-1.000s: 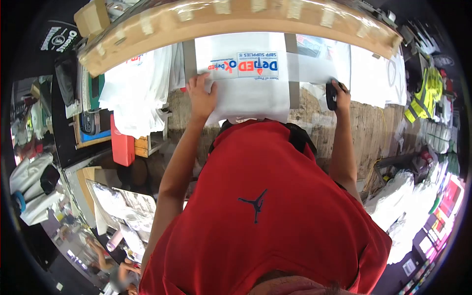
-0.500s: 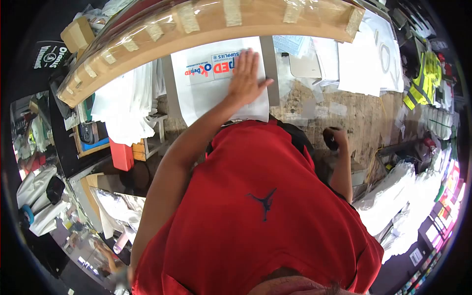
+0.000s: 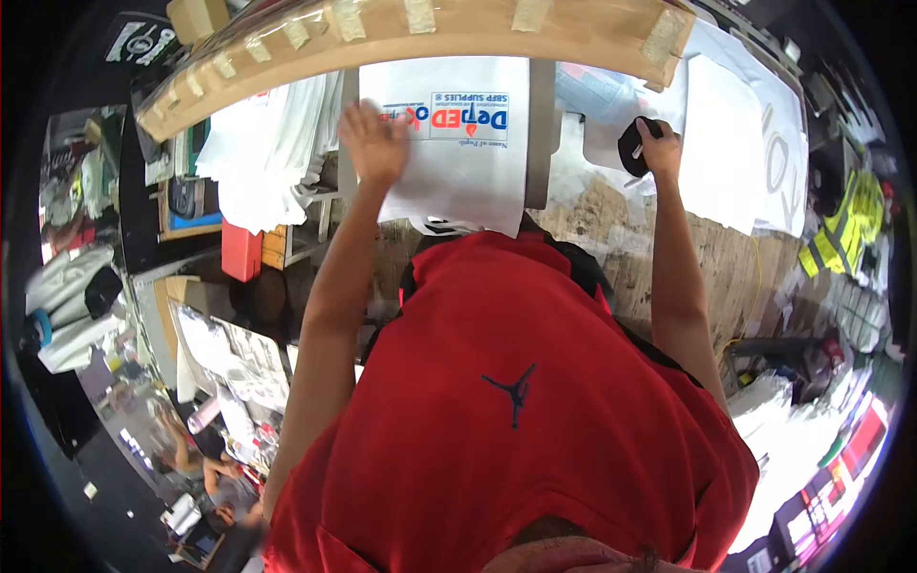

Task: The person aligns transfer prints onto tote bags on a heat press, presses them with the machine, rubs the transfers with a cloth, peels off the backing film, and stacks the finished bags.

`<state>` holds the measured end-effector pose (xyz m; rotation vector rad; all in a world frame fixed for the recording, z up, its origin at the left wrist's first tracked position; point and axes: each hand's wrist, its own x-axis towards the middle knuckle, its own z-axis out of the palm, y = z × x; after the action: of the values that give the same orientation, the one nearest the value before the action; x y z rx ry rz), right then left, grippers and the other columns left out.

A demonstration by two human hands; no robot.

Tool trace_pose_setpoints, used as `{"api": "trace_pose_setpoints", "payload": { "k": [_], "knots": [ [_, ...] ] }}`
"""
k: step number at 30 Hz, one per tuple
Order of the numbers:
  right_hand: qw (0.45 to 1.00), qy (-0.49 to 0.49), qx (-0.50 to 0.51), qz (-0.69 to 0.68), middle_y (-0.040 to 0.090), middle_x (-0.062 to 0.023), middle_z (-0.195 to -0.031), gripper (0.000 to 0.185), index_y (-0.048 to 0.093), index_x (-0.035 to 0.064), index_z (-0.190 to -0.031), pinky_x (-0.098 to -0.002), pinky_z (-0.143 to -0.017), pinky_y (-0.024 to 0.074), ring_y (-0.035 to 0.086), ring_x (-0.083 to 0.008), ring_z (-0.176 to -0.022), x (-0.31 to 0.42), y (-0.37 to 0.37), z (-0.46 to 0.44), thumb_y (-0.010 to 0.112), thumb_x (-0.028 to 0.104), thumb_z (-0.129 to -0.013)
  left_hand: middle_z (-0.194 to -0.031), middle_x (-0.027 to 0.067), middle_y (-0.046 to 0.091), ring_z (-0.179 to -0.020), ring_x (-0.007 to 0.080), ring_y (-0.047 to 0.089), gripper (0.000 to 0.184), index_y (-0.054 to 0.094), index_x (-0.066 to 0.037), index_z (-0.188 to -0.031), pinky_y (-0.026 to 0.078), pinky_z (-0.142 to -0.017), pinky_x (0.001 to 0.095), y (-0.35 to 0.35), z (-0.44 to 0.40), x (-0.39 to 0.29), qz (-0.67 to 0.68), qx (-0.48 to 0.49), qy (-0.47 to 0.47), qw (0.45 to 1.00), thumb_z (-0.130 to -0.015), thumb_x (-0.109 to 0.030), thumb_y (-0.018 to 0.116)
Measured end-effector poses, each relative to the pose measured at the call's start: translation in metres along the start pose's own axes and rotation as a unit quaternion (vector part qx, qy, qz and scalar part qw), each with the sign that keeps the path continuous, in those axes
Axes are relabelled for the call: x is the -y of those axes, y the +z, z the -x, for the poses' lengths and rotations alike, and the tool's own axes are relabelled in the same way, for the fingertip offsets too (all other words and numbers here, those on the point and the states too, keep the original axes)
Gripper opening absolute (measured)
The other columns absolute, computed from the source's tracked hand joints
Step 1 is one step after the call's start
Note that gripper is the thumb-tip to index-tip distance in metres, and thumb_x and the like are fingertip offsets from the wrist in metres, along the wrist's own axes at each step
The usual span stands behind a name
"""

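Note:
A white piece, apparently cloth (image 3: 454, 181), printed in red and blue lettering, lies over a grey board (image 3: 541, 143) in front of my body. My left hand (image 3: 375, 143) rests on its left edge beside the print, fingers apart and slightly blurred. In my right hand (image 3: 661, 151) is a black rounded object (image 3: 632, 148), gripped at its right side above the bench. Its exact kind is unclear. White sheets and a pale flat panel (image 3: 602, 143) lie close to that hand.
A long taped cardboard box (image 3: 430, 29) spans the far side. White stacked pieces (image 3: 263, 158) hang at left, above a red container (image 3: 241, 250). Large white sheets (image 3: 716, 143) lie right, near a yellow safety vest (image 3: 845, 224). Another person (image 3: 229, 487) sits lower left.
My left hand has slid left across the print, uncovering more lettering. My right hand has risen forward from beside my body with the black object. The view has shifted slightly.

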<state>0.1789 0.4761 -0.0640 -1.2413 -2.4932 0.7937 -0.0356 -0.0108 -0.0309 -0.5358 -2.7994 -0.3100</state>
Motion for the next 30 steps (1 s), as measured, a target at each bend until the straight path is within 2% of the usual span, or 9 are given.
{"api": "trace_pose_setpoints", "payload": {
  "k": [4,6,7,11,15,18,21,28,30],
  "knots": [
    [0.989,-0.04,-0.087,0.116,0.04,-0.0288,-0.144,0.085,0.053,0.0186,-0.143,-0.0603,-0.103,0.0397,0.041,-0.051,-0.13,0.044,-0.02,0.022,0.077,0.064,-0.075,-0.145,0.0278,0.045,-0.136,0.0417,0.04,0.072,0.046,0.009,-0.14,0.028,-0.116,0.0489,-0.068,0.06,0.049,0.194,-0.041,-0.223,0.955,-0.097,-0.048,0.059],
    [0.974,-0.116,-0.142,0.136,0.058,-0.0236,-0.128,0.069,0.064,0.014,-0.13,-0.0492,-0.095,0.0487,0.056,-0.0371,-0.117,0.054,-0.027,0.033,0.077,0.058,-0.079,-0.144,0.0185,0.05,-0.131,0.0349,0.048,0.062,0.054,0.002,-0.135,0.035,-0.109,0.0409,-0.051,0.109,0.089,0.422,0.015,-0.444,0.791,-0.098,-0.048,0.061],
    [0.994,-0.082,0.07,0.026,0.064,-0.0177,-0.114,0.057,0.068,0.0121,-0.121,-0.0425,-0.087,0.0512,0.061,-0.0287,-0.105,0.057,-0.03,0.037,0.076,0.054,-0.082,-0.145,0.015,0.05,-0.13,0.033,0.05,0.059,0.057,-0.001,-0.134,0.037,-0.106,0.0389,-0.048,0.13,0.097,0.551,0.055,-0.537,0.637,-0.097,-0.048,0.061],
    [0.793,-0.095,0.574,-0.179,0.071,-0.0042,-0.081,0.037,0.075,0.0035,-0.097,-0.0293,-0.067,0.0524,0.065,-0.0133,-0.072,0.1,-0.032,0.1,0.067,0.039,-0.092,-0.127,0.0079,0.063,-0.12,0.023,0.056,0.05,0.062,-0.007,-0.126,0.039,-0.104,0.0374,-0.046,0.172,0.059,0.738,0.088,-0.486,0.459,-0.098,-0.049,0.06],
    [0.688,-0.118,0.712,-0.08,0.074,-0.0093,-0.093,0.041,0.075,0.0036,-0.103,-0.0321,-0.074,0.0542,0.069,-0.0181,-0.083,0.125,-0.003,0.154,0.066,0.042,-0.092,-0.106,0.0031,0.067,-0.105,0.0158,0.059,0.04,0.063,-0.008,-0.121,0.043,-0.097,0.0357,-0.031,0.175,0.021,0.79,0.029,-0.499,0.354,-0.098,-0.041,0.064],
    [0.767,-0.129,0.627,0.035,0.074,-0.0128,-0.104,0.046,0.07,0.0047,-0.118,-0.0354,-0.085,0.0535,0.069,-0.0244,-0.093,0.14,-0.008,0.185,0.066,0.043,-0.093,-0.107,0.0013,0.067,-0.096,0.0137,0.062,0.035,0.063,-0.006,-0.117,0.049,-0.085,0.0298,-0.015,0.184,0.039,0.734,0.124,-0.466,0.478,-0.095,-0.031,0.071],
    [0.753,-0.072,0.633,-0.164,0.069,-0.0095,-0.119,0.062,0.054,0.0069,-0.141,-0.0332,-0.087,0.0506,0.066,-0.0212,-0.099,0.137,-0.014,0.204,0.066,0.045,-0.093,-0.095,-0.0005,0.068,-0.084,0.0107,0.062,0.027,0.067,-0.004,-0.111,0.048,-0.075,0.0276,-0.05,0.167,0.049,0.649,0.127,-0.456,0.596,-0.095,-0.025,0.071],
    [0.722,0.133,0.617,-0.284,0.067,-0.0029,-0.1,0.051,0.057,0.0019,-0.134,-0.0214,-0.067,0.0426,0.054,-0.007,-0.076,0.208,0.008,0.232,0.063,0.036,-0.097,-0.063,0.0023,0.06,-0.047,0.0093,0.053,0.038,0.066,0.003,-0.092,0.04,-0.042,0.0285,-0.166,0.062,0.044,0.473,0.071,-0.337,0.811,-0.101,-0.033,0.062],
    [0.641,0.223,0.632,-0.374,0.066,-0.0028,-0.095,0.035,0.061,0.0022,-0.119,-0.0229,-0.064,0.0414,0.055,-0.0085,-0.073,0.243,0.024,0.245,0.063,0.03,-0.099,-0.068,0.002,0.063,-0.056,0.0083,0.056,0.035,0.066,0.004,-0.098,0.045,-0.05,0.0274,-0.174,0.041,0.061,0.473,0.073,-0.353,0.804,-0.101,-0.031,0.063]
  ]
}}
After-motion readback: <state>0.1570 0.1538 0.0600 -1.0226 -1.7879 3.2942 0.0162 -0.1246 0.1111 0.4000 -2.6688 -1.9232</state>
